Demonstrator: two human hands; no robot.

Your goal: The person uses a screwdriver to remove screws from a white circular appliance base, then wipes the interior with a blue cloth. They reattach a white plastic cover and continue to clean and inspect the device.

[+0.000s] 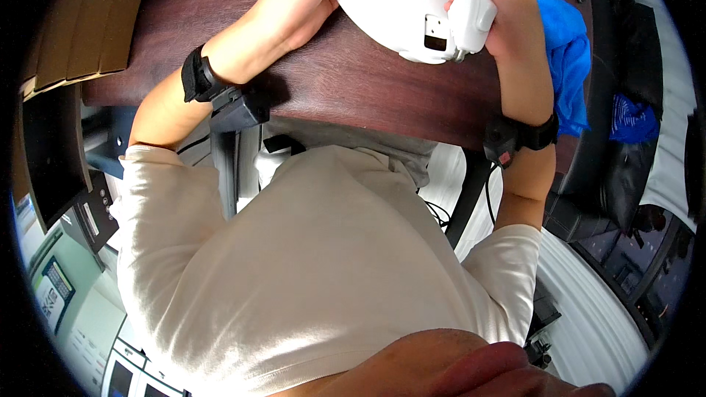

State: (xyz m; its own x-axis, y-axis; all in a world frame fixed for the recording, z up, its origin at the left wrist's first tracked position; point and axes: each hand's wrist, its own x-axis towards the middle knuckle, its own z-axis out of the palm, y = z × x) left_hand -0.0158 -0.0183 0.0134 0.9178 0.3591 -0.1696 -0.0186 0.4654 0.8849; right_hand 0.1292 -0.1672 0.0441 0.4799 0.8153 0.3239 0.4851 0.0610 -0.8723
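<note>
Wht plastic device [390, 11], rounded, dk rect. cutout [435, 43] nr. edge, over brn tbl [368, 95] (contact unclear)

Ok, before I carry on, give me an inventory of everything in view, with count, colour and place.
White device: one, white, between both hands, cut by the top edge
Table: one, dark reddish-brown, under the device
Blue cloth: one, blue, at the table's right edge
Cardboard: count unclear, brown, upper left
Striped item: one, blue and white, far right
Shirt: one, off-white, on the person
Wrist straps: two, black, one per forearm
Left hand: one, bare, touching the device's left side, fingers partly out of frame
Right hand: one, bare, gripping the device's right side

Smaller rim items are too distorted to list.
</note>
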